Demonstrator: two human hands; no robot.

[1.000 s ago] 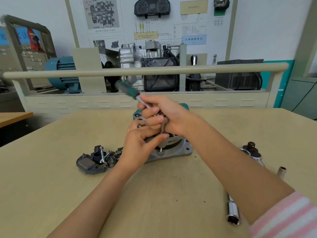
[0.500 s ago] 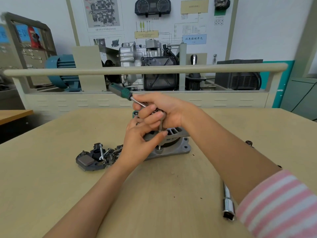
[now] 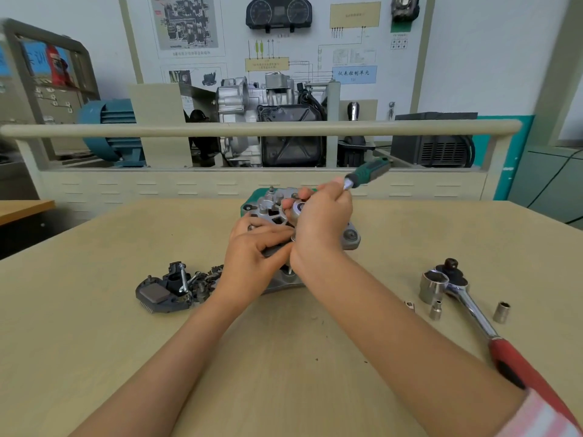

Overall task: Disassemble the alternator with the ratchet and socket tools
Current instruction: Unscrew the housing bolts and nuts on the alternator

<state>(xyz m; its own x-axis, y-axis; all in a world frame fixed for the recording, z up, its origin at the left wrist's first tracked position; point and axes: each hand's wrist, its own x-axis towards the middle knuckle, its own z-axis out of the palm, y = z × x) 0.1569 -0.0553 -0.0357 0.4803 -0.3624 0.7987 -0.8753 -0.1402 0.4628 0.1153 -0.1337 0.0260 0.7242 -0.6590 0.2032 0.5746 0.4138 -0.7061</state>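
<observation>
Since the earlier frame the green-handled ratchet (image 3: 367, 173) swung from left to right above the alternator (image 3: 310, 234) at table centre; right hand (image 3: 318, 222) grips its head, left hand (image 3: 252, 257) curls around the housing; a slipping socket may round the bolt.

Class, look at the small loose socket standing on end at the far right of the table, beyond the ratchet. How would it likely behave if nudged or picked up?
The small socket looks like polished metal, so probably rigid, slick and heavy for its size. It stands upright on the table; a nudge would likely tip it. Being cylindrical, it would probably then roll.
</observation>
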